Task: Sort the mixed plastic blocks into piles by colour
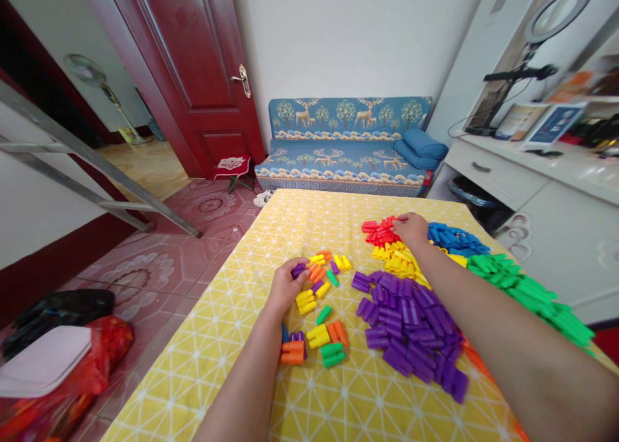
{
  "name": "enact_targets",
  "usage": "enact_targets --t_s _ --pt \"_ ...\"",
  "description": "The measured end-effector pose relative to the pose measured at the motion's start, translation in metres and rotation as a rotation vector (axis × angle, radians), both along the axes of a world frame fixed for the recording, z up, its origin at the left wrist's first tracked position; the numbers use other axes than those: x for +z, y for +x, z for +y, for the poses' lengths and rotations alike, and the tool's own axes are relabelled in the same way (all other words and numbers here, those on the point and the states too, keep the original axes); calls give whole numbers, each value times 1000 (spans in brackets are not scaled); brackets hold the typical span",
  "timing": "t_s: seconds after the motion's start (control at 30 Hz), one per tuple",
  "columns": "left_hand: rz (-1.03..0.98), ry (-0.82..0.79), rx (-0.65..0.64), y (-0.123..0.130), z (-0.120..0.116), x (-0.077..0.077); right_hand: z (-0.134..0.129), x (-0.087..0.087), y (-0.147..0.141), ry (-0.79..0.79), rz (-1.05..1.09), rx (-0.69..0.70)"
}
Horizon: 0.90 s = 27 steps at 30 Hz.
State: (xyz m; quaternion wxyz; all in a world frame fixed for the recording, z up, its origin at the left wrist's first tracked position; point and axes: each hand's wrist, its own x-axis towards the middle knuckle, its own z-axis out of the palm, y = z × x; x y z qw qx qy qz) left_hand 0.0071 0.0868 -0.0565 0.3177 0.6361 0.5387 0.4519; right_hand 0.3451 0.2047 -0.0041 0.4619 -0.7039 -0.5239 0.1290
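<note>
A purple plastic piece (298,271) is pinched between the thumb and fingers of the left hand (285,286), just beside the loose mixed-colour pieces (316,273); these could be scattered if they were brushed by the knuckles. The red pile (384,231) is reached by the right hand (412,228), but whether a piece is clamped there cannot be told, since the fingertips are blurred against the red. With the yellow pile (399,261) lying close by, the two colours could be mixed by a careless pull. The purple heap (411,319) and the green heap (527,290) are separated by the right forearm (488,322); by a low sideways sweep, pieces could be spread across the patterned tablecloth (309,222), or green ones pushed over its edge.
</note>
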Motion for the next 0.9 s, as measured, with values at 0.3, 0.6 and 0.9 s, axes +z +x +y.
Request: enact_targets --t_s 0.3,0.6,0.9 --pt "-14 -2 2 0 0 0 -32 15 -45 66 -139 158" --pt "-28 22 5 0 1 -2 -80 -13 -141 -43 -306 729" --pt "-72 14 38 -2 -2 4 -110 -33 -179 -178 -313 607"
